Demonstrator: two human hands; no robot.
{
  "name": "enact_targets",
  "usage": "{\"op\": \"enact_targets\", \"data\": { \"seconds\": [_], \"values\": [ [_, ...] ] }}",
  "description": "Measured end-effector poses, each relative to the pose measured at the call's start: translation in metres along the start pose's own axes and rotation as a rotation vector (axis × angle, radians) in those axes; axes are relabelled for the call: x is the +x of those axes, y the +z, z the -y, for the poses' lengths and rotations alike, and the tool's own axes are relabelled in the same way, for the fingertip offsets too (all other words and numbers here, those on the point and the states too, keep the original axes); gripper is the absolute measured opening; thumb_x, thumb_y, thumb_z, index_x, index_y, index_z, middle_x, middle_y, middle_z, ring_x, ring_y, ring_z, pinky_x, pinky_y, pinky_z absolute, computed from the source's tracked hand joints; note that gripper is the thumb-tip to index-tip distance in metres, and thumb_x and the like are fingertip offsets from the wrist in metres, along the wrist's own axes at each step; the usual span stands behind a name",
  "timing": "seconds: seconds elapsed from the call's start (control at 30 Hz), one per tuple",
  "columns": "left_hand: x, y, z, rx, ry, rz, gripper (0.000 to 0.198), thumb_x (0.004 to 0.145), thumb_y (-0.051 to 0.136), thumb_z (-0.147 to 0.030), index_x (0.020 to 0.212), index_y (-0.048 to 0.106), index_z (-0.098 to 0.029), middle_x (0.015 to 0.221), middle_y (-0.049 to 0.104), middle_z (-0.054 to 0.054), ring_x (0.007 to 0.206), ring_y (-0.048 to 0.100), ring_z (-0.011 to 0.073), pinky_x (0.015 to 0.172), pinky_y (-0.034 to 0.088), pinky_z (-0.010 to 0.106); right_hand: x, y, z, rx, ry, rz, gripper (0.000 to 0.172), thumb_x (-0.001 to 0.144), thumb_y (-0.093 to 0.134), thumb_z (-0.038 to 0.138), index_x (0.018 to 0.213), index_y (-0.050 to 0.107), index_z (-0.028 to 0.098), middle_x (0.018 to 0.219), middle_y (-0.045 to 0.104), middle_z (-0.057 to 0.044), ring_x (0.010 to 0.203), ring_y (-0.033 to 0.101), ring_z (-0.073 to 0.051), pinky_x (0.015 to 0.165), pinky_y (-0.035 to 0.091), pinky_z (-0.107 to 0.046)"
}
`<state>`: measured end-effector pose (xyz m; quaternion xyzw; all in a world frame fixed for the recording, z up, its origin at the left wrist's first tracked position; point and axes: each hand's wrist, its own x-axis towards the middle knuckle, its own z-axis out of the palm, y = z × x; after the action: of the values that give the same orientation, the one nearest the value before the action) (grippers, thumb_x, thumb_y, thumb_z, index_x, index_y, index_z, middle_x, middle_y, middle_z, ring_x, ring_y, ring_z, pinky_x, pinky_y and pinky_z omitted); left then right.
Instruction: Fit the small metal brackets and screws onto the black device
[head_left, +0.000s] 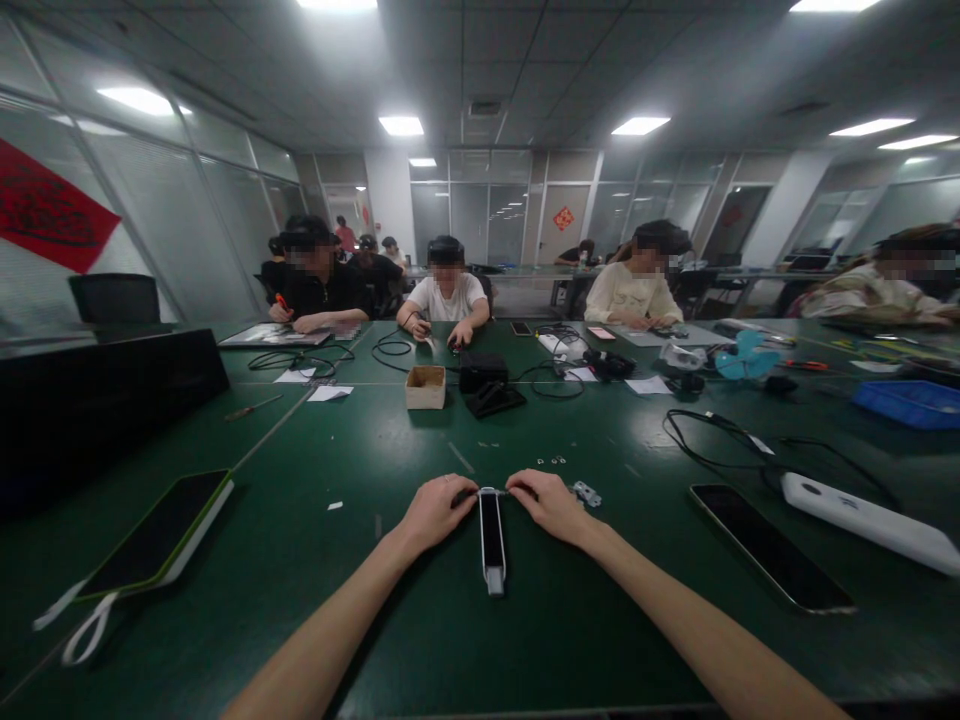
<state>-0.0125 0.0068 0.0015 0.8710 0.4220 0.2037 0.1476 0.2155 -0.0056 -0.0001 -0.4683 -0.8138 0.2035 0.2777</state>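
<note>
A narrow, long thing with a white rim and a black middle [491,535] lies on the green table, a grey block at its near end. My left hand [439,510] is at the left of its far end, thumb and fingers pinched together. Opposite it, my right hand [546,503] pinches at the right of the same end. Whatever sits between the fingertips of either hand is too small to make out. Small grey metal parts [587,494] lie just right of my right hand, and several tiny white rings [553,460] lie beyond it.
On the right are a black phone [769,545], a white power strip [870,520] and a blue tray [911,402]. A green-edged phone-like device [161,535] lies left. Ahead stand a small cardboard box [426,390] and a black box [482,372]. Several people sit across the table.
</note>
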Motion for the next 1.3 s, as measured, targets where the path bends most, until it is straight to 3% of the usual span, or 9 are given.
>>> {"op": "enact_targets", "data": {
  "seconds": [0.83, 1.03, 1.2, 1.3],
  "values": [
    [-0.0005, 0.004, 0.0034, 0.016, 0.005, -0.015, 0.019, 0.088, 0.049, -0.025, 0.099, 0.063, -0.021, 0.096, 0.065, 0.003, 0.087, 0.059, 0.0174, 0.077, 0.046, 0.027, -0.0041, 0.0024, -0.0011, 0.088, 0.031, -0.021, 0.025, 0.087, 0.051, 0.028, 0.105, 0.066, 0.02, 0.1, 0.067, -0.004, 0.089, 0.062, -0.015, 0.079, 0.049, -0.029],
    [-0.0012, 0.0028, 0.0025, 0.022, 0.022, -0.023, 0.017, 0.088, 0.05, -0.025, 0.1, 0.062, -0.021, 0.094, 0.065, 0.002, 0.086, 0.059, 0.0168, 0.076, 0.045, 0.026, -0.003, 0.0046, -0.0033, 0.098, 0.031, -0.026, 0.023, 0.086, 0.054, 0.026, 0.103, 0.067, 0.02, 0.1, 0.068, -0.004, 0.089, 0.061, -0.015, 0.08, 0.049, -0.03],
    [-0.0018, 0.0015, 0.002, 0.021, 0.008, -0.003, 0.018, 0.089, 0.049, -0.026, 0.101, 0.062, -0.021, 0.096, 0.064, 0.002, 0.086, 0.059, 0.0168, 0.077, 0.045, 0.027, -0.0043, 0.0033, -0.0036, 0.083, 0.017, -0.005, 0.025, 0.085, 0.054, 0.023, 0.106, 0.066, 0.019, 0.096, 0.068, -0.003, 0.081, 0.062, -0.014, 0.073, 0.05, -0.027],
    [-0.0019, 0.0012, 0.0018, 0.024, 0.018, -0.011, 0.018, 0.089, 0.049, -0.025, 0.101, 0.062, -0.021, 0.095, 0.064, 0.002, 0.085, 0.059, 0.0164, 0.076, 0.045, 0.027, -0.0052, 0.0019, -0.0029, 0.082, 0.015, -0.007, 0.025, 0.085, 0.052, 0.021, 0.106, 0.066, 0.018, 0.098, 0.067, -0.003, 0.086, 0.061, -0.014, 0.078, 0.05, -0.028]
  ]
}}
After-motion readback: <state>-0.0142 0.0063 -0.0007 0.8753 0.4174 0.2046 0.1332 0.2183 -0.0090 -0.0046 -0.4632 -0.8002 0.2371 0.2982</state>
